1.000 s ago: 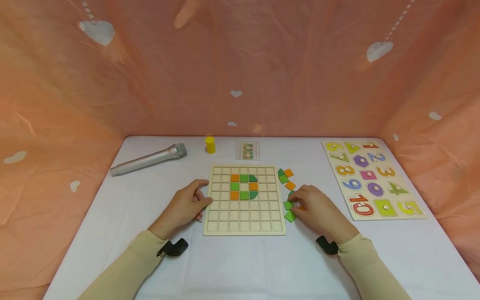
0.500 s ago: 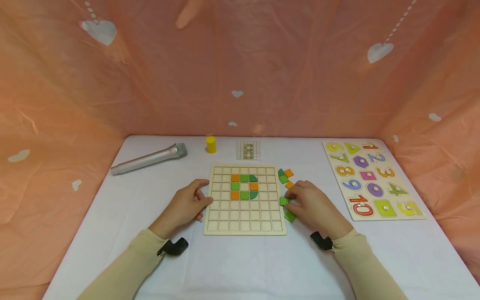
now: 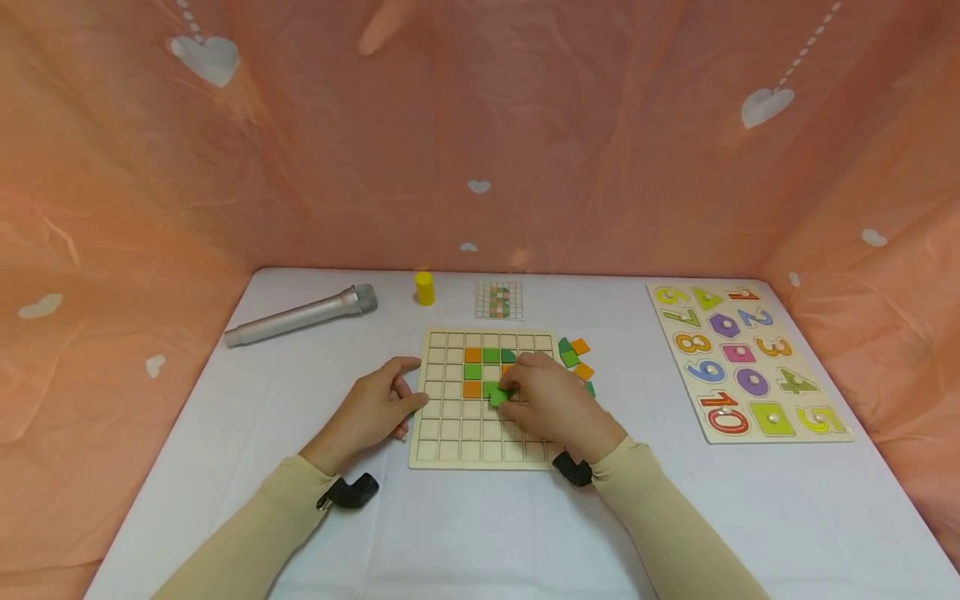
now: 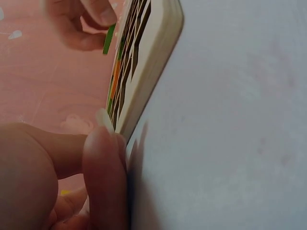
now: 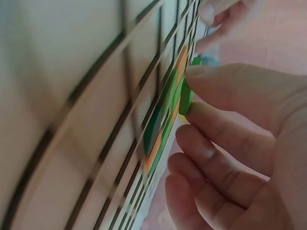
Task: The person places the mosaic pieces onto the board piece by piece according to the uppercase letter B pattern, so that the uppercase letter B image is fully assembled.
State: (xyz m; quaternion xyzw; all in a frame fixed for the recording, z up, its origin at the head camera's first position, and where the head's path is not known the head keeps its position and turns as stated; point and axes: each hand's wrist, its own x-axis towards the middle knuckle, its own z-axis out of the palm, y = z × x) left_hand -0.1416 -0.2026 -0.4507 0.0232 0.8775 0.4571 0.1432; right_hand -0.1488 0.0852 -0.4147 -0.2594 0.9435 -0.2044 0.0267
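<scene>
The wooden grid board (image 3: 448,451) lies on the table with orange square tiles (image 3: 472,355), green square tiles (image 3: 472,372) and a dark green curved tile (image 3: 508,356) in its cells. My right hand (image 3: 553,400) is over the board and pinches a green square tile (image 5: 187,94) between thumb and index finger, tilted just off the surface. Its other fingers are curled below in the right wrist view. My left hand (image 3: 372,406) rests at the board's left edge, thumb and index fingertip touching that side. My right hand hides some tiles.
Loose tiles (image 3: 583,372) lie right of the board, partly hidden by my right hand. Behind it are a small pattern card (image 3: 498,301) and a yellow cylinder (image 3: 425,289). A silver microphone (image 3: 300,317) lies back left, a number puzzle board (image 3: 765,421) at right.
My right hand has picked up a green square tile from the loose ones beside the board and carried it left over the grid. My left hand has stayed at the board's edge.
</scene>
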